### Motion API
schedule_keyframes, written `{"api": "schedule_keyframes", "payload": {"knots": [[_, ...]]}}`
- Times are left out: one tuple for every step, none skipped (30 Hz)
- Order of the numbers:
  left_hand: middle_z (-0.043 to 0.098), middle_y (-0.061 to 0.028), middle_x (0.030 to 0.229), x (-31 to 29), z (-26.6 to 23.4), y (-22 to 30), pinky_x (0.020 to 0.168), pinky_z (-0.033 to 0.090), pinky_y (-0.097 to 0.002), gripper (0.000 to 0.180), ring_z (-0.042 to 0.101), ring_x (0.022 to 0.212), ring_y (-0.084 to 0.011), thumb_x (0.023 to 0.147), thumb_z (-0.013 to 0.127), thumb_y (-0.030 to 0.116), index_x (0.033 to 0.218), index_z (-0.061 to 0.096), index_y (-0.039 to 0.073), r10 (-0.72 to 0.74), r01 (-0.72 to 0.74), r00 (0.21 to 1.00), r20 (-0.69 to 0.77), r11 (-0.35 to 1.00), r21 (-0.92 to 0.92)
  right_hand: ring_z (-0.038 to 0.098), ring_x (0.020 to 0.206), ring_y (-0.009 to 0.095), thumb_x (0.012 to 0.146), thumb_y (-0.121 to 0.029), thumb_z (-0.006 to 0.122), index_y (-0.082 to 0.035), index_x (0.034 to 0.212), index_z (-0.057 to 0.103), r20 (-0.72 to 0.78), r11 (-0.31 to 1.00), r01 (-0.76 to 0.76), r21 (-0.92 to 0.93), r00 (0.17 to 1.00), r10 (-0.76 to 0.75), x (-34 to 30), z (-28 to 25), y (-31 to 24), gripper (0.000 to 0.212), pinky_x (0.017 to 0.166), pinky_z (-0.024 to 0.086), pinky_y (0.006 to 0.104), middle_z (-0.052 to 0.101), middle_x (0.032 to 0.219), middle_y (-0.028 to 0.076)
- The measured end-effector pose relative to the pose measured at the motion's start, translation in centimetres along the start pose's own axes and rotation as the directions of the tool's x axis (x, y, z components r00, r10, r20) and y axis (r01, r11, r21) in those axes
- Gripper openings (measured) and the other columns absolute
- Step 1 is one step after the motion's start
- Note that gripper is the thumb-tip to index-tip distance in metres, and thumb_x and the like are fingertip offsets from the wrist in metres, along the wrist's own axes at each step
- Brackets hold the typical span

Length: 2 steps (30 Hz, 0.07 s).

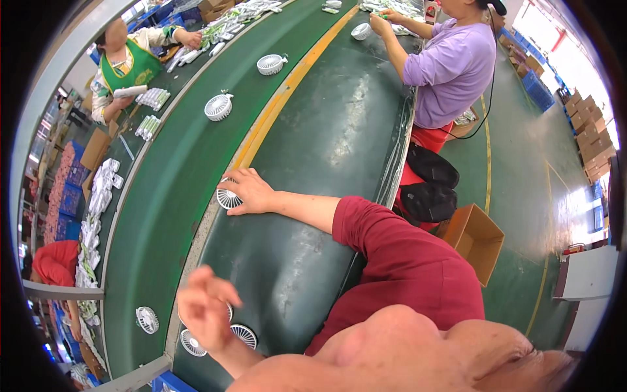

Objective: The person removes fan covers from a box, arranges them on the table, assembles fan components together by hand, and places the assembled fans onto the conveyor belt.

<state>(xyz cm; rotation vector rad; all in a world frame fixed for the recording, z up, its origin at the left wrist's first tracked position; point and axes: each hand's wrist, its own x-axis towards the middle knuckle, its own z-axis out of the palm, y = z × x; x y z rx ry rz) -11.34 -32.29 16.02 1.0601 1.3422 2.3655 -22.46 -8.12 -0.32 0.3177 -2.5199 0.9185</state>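
Note:
On the dark green worktop beside the conveyor, my right hand (pixel 251 191) is closed over a small white fan (pixel 230 198) with a round slatted grille. The palm and fingers hide part of that fan. My left hand (pixel 208 310), blurred, is raised at the lower left with its fingers loosely bent and apart; no object shows in it. Below and behind it lie more white fans: one fan (pixel 244 336) to its right, another fan (pixel 193 343) to its lower left, and one mostly covered by the hand.
The green conveyor belt (pixel 163 215) carries several white fans, such as one (pixel 218 107) further up. Across it, a person in a green apron (pixel 140 65) handles white packets. At far right a person in a purple top (pixel 450 62) works. An open cardboard box (pixel 480 245) stands right.

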Motion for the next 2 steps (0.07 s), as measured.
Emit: {"api": "schedule_keyframes", "payload": {"knots": [[0.054, -0.0242, 0.129, -0.4, -2.1, -0.2, 0.072, 0.056, -0.0350, 0.027, 0.065, 0.091, -0.0387, 0.090, 0.066, 0.016, 0.111, 0.057, 0.000, -0.044, 0.107, 0.977, -0.207, 0.946, 0.306, 0.043, 0.126, 0.034, 0.069, -0.039, 0.081, -0.016, 0.131, 0.055, 0.006, 1.000, 0.018, -0.005, 1.000, -0.018, 0.2, 0.3, -0.3, 0.071, 0.105, 0.031, 0.0467, 0.048, 0.134, 0.014], [0.051, -0.0244, 0.134, -0.6, -4.8, -0.7, 0.081, 0.056, -0.0313, 0.040, 0.063, 0.104, -0.0400, 0.088, 0.072, 0.025, 0.115, 0.055, 0.002, -0.017, 0.261, 0.912, -0.410, 0.793, 0.550, 0.042, 0.127, 0.034, 0.069, -0.039, 0.081, -0.017, 0.133, 0.053, 0.012, 0.999, 0.036, -0.009, 0.999, -0.036, 0.4, 0.4, -0.5, 0.073, 0.106, 0.031, 0.0466, 0.047, 0.135, 0.014]]}}
